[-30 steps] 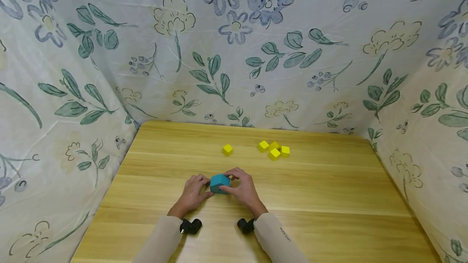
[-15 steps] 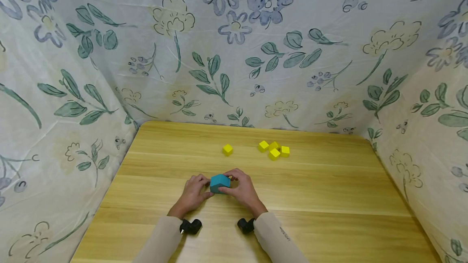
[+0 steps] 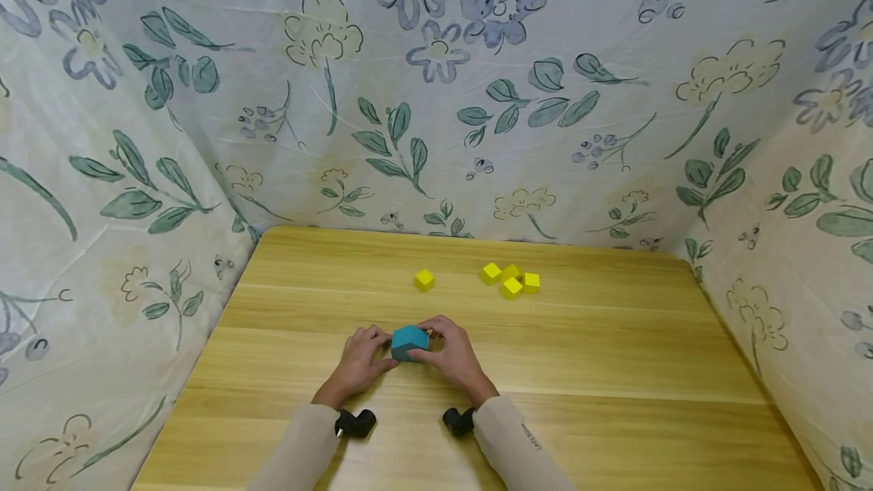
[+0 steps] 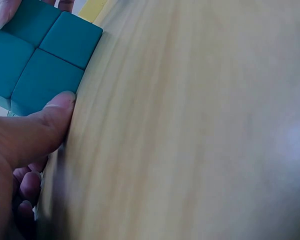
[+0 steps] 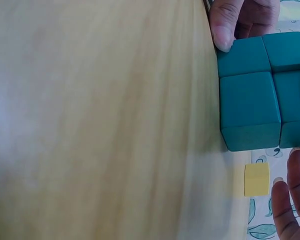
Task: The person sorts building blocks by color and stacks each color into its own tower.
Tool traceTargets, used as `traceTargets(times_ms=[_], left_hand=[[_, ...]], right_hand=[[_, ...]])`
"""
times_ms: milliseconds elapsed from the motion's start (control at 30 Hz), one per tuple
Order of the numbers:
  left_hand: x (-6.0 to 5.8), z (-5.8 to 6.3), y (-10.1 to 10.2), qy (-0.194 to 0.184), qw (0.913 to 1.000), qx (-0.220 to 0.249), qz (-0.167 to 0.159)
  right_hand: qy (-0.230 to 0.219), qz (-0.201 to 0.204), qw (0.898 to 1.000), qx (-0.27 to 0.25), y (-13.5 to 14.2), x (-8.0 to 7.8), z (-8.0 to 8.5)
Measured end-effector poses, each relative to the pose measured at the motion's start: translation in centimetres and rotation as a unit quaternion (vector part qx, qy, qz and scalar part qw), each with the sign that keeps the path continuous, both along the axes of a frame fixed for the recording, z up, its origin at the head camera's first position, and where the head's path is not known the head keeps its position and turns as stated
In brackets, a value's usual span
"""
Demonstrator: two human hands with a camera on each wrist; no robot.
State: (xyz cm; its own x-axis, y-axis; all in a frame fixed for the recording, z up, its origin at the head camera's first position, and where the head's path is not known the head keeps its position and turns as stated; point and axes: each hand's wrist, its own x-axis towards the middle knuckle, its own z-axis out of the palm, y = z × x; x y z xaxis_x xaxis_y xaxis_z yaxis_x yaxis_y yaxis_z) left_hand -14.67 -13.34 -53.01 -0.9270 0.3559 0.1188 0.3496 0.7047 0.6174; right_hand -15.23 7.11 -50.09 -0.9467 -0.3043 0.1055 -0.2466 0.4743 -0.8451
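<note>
Held a blue block [image 3: 409, 337] of grouped cubes between left hand [image 3: 360, 362] and right hand [image 3: 452, 354] at a wooden table [image 3: 614, 347], contact with its surface hard to make out. Pinched the block's left end between left thumb and fingers, its right end between right thumb on the near face and fingers at the far side. Faced a lone yellow cube [image 3: 424, 280] beyond the block and, farther right, four clustered yellow cubes [image 3: 511, 289], before a floral cloth [image 3: 273, 59].

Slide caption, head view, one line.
Left hand and right hand hold a blue block at a wood-grained table; beyond lie a lone yellow cube and a cluster of four.
</note>
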Motion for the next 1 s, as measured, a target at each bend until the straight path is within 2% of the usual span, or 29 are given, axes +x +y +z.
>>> traceTargets(times_ms=[333,1000], left_hand=[[-0.16,-0.29,-0.09,0.01,0.9999,-0.007,0.0],[-0.2,-0.29,-0.06,0.002,1.0,-0.007,0.001]], right_hand=[[-0.008,0.003,1.0,0.0,0.02,0.02,0.16],[-0.015,0.005,1.0,0.0,-0.04,0.19,0.43]])
